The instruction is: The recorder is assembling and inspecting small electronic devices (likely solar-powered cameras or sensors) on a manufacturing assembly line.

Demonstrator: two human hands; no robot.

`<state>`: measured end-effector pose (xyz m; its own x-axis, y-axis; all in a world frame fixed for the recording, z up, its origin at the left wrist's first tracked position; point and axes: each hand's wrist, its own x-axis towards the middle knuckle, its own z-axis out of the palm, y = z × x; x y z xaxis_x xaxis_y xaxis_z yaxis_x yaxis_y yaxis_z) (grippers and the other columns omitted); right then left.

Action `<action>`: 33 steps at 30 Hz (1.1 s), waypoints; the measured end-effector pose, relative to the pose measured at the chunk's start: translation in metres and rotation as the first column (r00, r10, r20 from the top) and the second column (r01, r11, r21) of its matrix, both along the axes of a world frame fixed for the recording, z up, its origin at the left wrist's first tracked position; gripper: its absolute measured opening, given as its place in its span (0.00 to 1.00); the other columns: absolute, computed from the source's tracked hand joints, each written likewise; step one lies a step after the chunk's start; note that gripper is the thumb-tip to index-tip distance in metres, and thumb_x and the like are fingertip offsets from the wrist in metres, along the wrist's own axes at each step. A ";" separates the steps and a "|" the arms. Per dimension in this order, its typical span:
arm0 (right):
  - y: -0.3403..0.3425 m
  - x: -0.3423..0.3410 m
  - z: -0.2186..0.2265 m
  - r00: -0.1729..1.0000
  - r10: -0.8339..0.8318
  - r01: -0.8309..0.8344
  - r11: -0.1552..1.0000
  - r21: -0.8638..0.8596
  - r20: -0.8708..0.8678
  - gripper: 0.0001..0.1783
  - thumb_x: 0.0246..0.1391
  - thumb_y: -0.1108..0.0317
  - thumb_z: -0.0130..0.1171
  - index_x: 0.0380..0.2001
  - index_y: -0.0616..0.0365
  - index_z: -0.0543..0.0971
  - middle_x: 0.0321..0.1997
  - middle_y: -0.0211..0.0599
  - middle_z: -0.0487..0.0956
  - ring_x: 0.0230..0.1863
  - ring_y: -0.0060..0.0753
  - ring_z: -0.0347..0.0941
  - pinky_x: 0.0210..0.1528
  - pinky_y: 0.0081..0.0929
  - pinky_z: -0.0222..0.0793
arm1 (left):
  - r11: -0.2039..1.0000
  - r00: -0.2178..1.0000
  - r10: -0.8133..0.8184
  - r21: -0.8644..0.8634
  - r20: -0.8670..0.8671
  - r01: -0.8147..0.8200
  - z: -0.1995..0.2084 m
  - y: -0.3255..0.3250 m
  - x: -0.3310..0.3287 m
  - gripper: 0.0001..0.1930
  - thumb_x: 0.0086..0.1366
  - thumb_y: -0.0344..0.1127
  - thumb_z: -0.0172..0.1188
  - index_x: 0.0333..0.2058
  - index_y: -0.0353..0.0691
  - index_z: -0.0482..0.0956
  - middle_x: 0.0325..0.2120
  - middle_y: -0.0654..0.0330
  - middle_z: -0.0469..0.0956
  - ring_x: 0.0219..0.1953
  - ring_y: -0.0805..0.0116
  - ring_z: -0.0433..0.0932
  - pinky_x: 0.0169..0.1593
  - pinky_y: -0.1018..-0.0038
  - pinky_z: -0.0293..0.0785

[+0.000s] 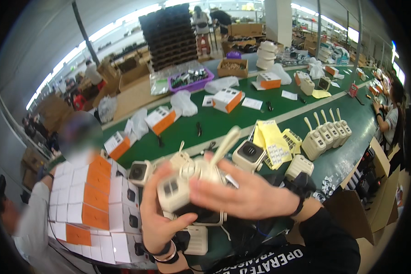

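Note:
Between my two hands is a boxy cream device (173, 189) with dark square openings on one end and a cream strap loop (227, 144) standing up; it looks like a power bank. My left hand (156, 219) wraps it from the left and below, thumb underneath. From the right, my right hand (249, 192) presses its fingers over the side, thumb near the strap; motion smears these fingers. Directly below the hands lies another cream device (197, 239), partly hidden. Close by are a cream device with a dark round face (250, 154) and a similar one (140, 172) on the left.
Stacked white-and-orange boxes (89, 201) stand at left beside a co-worker's sleeve (34, 210). Yellow sticker sheets (276, 148) and a row of strapped cream devices (326, 137) lie to the right. Beyond runs a green belt (208, 116) with boxes and cables. An open carton (374, 192) stands right.

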<state>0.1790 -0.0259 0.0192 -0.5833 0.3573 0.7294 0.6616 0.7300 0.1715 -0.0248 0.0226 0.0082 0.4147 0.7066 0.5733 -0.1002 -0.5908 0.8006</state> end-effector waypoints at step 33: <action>0.008 -0.008 -0.055 0.782 -0.073 0.008 0.994 -0.107 -0.619 0.35 0.35 0.73 0.62 0.53 0.56 0.67 0.53 0.41 0.67 0.52 0.41 0.63 0.52 0.35 0.61 | 0.859 0.964 0.079 -0.507 0.254 0.063 -0.024 -0.012 0.024 0.35 0.60 0.42 0.52 0.59 0.32 0.46 0.55 0.50 0.58 0.55 0.62 0.63 0.53 0.68 0.64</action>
<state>0.1710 -0.0180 -0.0358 0.0012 0.4556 0.8902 0.6301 0.6909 -0.3544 -0.0010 0.0107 -0.0162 0.2960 0.9298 0.2189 -0.3408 -0.1113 0.9335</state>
